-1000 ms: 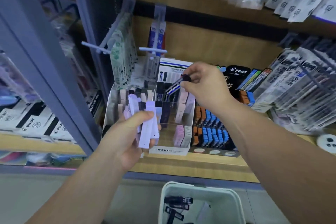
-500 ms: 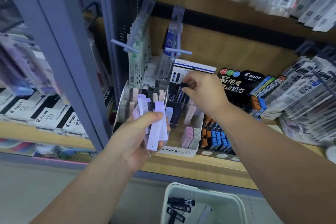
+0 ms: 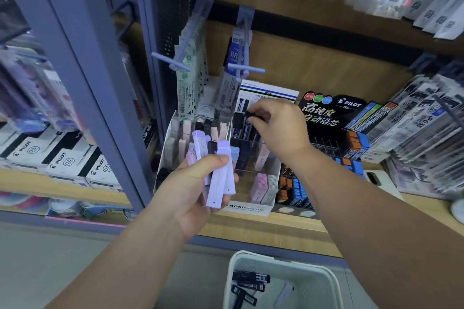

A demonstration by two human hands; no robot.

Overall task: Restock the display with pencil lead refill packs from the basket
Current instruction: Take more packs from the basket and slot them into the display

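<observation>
Right hand (image 3: 278,133), dark pack (image 3: 251,115) seemingly lower, left hand (image 3: 188,198), same lilac packs (image 3: 219,178)

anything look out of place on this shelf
The clear packets at the right lie slumped in a loose heap on the shelf, not hung. A white phone-like item lies beside them.

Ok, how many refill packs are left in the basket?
4: three black packs overlapping on the left of the basket, one lavender pack to their right. More may be hidden below the frame.
</observation>
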